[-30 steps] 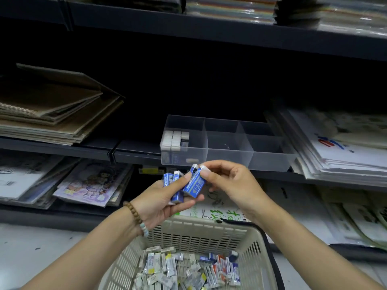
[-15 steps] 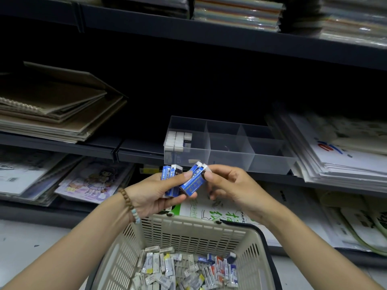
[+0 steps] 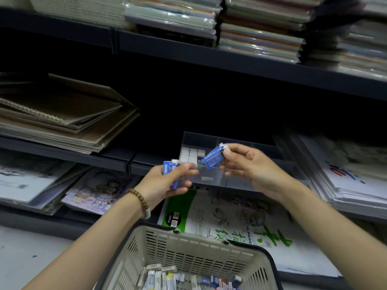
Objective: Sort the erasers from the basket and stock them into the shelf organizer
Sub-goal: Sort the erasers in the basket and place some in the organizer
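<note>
My right hand (image 3: pixel 249 164) pinches a blue-sleeved eraser (image 3: pixel 213 158) just in front of the clear shelf organizer (image 3: pixel 251 143). My left hand (image 3: pixel 165 183) grips a small bunch of blue-sleeved erasers (image 3: pixel 170 170) lower and to the left. White erasers (image 3: pixel 191 153) fill the organizer's left compartment; one small white piece lies in the front section. The beige basket (image 3: pixel 188 243) below my arms holds several mixed erasers (image 3: pixel 178 279).
Brown sketchbooks (image 3: pixel 62 120) are stacked on the left of the shelf, paper pads (image 3: pixel 345 174) on the right. Packs of coloured paper (image 3: pixel 259 32) fill the shelf above. A green-and-white paper pack (image 3: pixel 230 216) lies on the lower shelf behind the basket.
My hands have parted: the right one has lifted one blue eraser up and right towards the organizer, while the left keeps the other blue erasers. The view has tilted upward.
</note>
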Demonstrator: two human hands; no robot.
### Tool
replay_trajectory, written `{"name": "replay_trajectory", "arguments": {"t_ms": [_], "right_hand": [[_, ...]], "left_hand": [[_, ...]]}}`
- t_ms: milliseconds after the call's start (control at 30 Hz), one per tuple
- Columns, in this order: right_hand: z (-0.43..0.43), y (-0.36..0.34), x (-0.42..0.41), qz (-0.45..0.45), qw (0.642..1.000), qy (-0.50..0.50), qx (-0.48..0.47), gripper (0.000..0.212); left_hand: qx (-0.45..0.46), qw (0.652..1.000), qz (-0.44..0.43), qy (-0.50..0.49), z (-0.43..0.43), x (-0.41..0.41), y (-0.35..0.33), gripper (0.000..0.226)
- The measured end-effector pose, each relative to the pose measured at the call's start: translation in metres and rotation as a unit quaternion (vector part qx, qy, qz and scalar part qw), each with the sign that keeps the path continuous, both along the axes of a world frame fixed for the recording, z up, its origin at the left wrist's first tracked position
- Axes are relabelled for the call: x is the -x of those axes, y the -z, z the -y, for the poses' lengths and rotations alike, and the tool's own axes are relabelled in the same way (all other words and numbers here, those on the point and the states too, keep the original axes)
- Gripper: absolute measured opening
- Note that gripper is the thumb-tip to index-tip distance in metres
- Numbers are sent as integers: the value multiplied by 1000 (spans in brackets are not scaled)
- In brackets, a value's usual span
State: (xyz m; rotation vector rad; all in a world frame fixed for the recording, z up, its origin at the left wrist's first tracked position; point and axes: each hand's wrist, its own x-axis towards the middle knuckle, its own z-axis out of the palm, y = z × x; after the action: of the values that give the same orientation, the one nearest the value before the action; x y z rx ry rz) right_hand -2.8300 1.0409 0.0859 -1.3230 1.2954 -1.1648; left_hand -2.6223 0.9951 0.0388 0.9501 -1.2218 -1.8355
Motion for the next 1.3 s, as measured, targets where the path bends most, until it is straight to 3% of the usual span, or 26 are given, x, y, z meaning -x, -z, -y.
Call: {"name": "replay_trajectory", "arguments": {"t_ms": [100, 167, 300, 467, 833, 933, 1067, 1300], "right_hand": [[25, -12, 11, -95, 994, 42, 15, 27], [39, -14, 14, -145, 989, 37, 9, 32], [58, -11, 9, -251, 967, -11, -26, 31], [73, -3, 0, -301, 952, -30, -37, 31], [91, 18, -15, -299, 941, 95, -129, 31], [91, 16, -14, -319, 929, 95, -161, 37], [92, 12, -16, -184, 952, 77, -233, 33], [85, 5, -20, -221, 949, 81, -211, 25]], "left_hand": [[64, 990, 3, -128, 15, -3, 9, 26], [85, 983, 4, -160, 21, -3, 14, 24], [69, 988, 31, -135, 23, 3, 24, 24], [44, 992, 34, -117, 27, 4, 29, 22], [46, 994, 32, -95, 28, 2, 30, 14], [45, 994, 26, -92, 28, 3, 30, 13], [42, 995, 27, -82, 28, 1, 30, 15], [24, 997, 31, -73, 27, -2, 26, 18]]}}
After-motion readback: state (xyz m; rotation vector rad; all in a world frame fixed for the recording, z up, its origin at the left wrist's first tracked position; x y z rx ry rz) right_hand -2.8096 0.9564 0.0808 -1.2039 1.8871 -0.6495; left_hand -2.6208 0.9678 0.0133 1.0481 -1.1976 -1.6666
